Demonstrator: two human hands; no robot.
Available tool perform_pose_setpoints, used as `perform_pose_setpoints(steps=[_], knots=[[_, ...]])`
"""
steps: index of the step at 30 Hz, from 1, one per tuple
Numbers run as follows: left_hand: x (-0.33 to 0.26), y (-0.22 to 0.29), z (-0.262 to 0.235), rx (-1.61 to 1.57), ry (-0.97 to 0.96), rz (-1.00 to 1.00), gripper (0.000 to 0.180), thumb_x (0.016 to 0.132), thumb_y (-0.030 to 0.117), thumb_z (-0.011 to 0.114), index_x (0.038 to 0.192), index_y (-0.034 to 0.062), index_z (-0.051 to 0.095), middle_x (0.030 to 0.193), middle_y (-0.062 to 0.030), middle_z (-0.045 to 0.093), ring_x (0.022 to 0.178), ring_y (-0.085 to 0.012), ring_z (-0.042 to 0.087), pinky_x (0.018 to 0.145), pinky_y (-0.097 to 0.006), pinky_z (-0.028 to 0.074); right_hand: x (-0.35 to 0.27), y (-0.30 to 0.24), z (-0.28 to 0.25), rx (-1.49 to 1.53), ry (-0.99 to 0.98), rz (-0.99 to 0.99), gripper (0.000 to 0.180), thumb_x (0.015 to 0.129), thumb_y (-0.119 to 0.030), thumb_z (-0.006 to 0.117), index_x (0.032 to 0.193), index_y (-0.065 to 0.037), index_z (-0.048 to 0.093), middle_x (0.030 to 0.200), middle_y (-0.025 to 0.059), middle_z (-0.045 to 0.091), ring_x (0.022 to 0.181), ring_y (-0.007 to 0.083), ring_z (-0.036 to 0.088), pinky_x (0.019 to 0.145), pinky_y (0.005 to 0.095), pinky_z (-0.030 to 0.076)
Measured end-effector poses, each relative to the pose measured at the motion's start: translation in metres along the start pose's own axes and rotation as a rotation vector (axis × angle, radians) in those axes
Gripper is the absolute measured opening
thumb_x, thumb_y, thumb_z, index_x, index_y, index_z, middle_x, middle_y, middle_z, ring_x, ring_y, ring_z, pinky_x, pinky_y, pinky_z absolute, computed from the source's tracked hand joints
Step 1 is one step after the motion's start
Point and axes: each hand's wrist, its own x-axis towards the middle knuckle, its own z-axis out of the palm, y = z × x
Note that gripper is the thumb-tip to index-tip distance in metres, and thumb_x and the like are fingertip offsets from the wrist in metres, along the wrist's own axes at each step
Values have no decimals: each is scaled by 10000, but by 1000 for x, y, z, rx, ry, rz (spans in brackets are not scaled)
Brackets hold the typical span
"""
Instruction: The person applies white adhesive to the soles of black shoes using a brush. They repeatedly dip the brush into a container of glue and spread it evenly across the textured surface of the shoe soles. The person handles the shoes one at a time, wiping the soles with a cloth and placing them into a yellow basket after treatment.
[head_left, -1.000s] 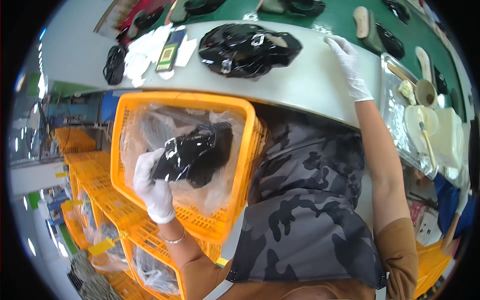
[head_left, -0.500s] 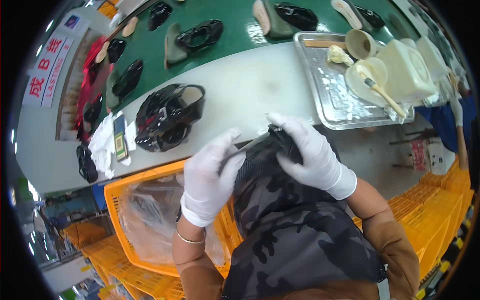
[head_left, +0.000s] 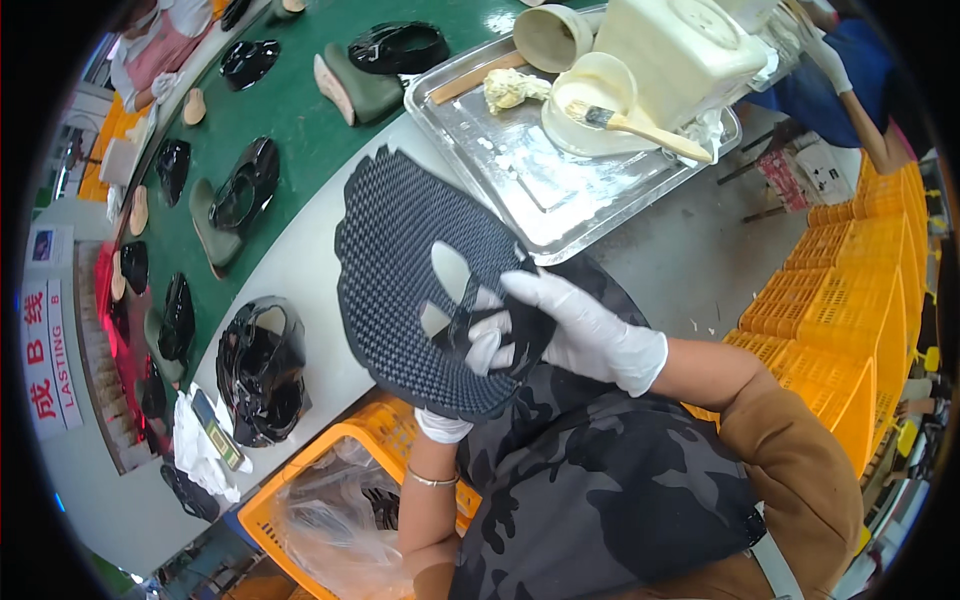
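Observation:
Both my hands, in white gloves, hold up a flat black mesh shoe upper [head_left: 400, 260] with cut-out openings, spread over the white table edge. My right hand [head_left: 585, 335] grips its lower right side from the front. My left hand [head_left: 442, 427] is behind the piece, its fingers showing through the openings. A camouflage apron [head_left: 590, 480] covers my lap below.
A steel tray [head_left: 520, 190] holds a white bowl [head_left: 590, 95], a brush [head_left: 640, 127] and a cream container. A green conveyor [head_left: 290, 110] carries shoe lasts and black uppers. An orange crate [head_left: 300, 470] with a plastic bag sits at lower left. Stacked orange crates [head_left: 850, 290] stand to the right.
My left hand lifted the black piece out of the orange crate, my right hand came back from the table, and both now hold the piece opened flat.

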Motion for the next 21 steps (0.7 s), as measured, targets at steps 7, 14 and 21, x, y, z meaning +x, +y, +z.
perform_pose_setpoints(steps=[7,14,21], knots=[[31,18,28,66,517,143,630,828,275,596,1282,-64,320,1208,-195,396,1070,-288,461,956,-386,378,-10,21,-16,-157,-191,-78,509,862,-188,541,1307,-75,319,1093,31,489,1023,108,460,884,284,410],[55,44,26,-885,666,-126,284,920,178,499,1196,112,489,641,-16,418,708,-203,495,722,-331,438,-16,-11,-36,-452,-255,-140,569,891,-265,548,1360,-75,290,1245,83,431,1062,123,454,826,271,438],[40,47,19,-1040,132,-58,267,942,87,420,1188,114,521,671,20,338,672,-136,409,852,-388,436,-34,-59,-83,-326,427,-824,453,877,-134,557,1272,4,385,919,57,558,710,91,569,593,206,494]])
